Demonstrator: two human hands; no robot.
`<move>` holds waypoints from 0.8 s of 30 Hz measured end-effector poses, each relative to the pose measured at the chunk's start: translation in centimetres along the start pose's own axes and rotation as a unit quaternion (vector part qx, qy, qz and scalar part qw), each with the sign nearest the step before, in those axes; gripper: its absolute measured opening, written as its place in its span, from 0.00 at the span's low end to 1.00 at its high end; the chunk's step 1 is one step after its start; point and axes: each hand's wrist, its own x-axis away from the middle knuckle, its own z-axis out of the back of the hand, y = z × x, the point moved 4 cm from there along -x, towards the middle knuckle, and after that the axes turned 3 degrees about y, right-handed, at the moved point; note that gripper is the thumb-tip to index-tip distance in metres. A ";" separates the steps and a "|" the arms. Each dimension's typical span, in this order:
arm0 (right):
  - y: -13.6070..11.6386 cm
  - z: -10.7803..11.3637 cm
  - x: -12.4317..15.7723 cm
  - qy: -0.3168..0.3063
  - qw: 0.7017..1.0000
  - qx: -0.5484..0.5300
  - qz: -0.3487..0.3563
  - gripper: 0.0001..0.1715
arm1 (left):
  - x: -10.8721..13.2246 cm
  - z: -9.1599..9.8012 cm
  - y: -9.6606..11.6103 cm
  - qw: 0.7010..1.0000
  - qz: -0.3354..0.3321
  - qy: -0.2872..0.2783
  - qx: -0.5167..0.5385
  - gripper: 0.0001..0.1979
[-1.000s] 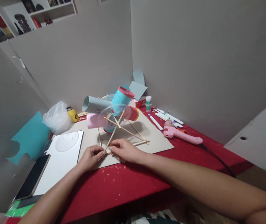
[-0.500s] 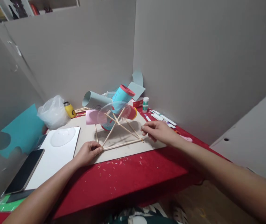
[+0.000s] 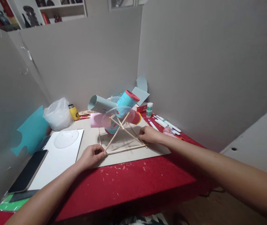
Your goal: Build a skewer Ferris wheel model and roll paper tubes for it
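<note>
A wheel model stands on a frame of wooden sticks (image 3: 127, 148), with crossed sticks at its front. My left hand (image 3: 92, 156) pinches the frame's near left corner. Farther back on the right side, my right hand (image 3: 151, 135) has its fingers closed at the lower end of a rear stick; its fingertips partly hide the contact. Between clear plastic discs (image 3: 107, 116) sit paper tubes: a grey one (image 3: 102, 104), a blue one with a red rim (image 3: 127, 102) and a red one with a yellow rim (image 3: 136, 117). A pink paper piece (image 3: 97, 120) sticks out at the left.
Under the model lies a pale board (image 3: 121, 160) on a red-covered table (image 3: 133, 181) strewn with scraps. Left are a white board (image 3: 60, 162), a phone (image 3: 27, 172), a plastic bag (image 3: 57, 115) and a yellow bottle (image 3: 73, 112). Markers (image 3: 166, 123) and small tubs (image 3: 149, 110) lie right.
My right hand has moved from beside the near right corner to the frame's rear right side, its fingers now closed there. My left hand keeps its corner. The camera view has shifted slightly.
</note>
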 end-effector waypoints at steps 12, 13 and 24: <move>0.0 -1.0 -0.1 0.047 0.999 0.001 0.013 0.10 | 0.1 0.1 0.0 1.000 -0.013 0.014 0.023 0.16; 0.0 -1.0 -0.1 0.052 0.999 -0.003 0.016 0.11 | 0.1 0.1 0.0 1.000 -0.013 0.013 0.025 0.16; -0.5 -1.2 0.2 0.075 0.997 -0.008 0.036 0.13 | 0.2 0.5 0.3 0.999 -0.011 0.010 0.031 0.16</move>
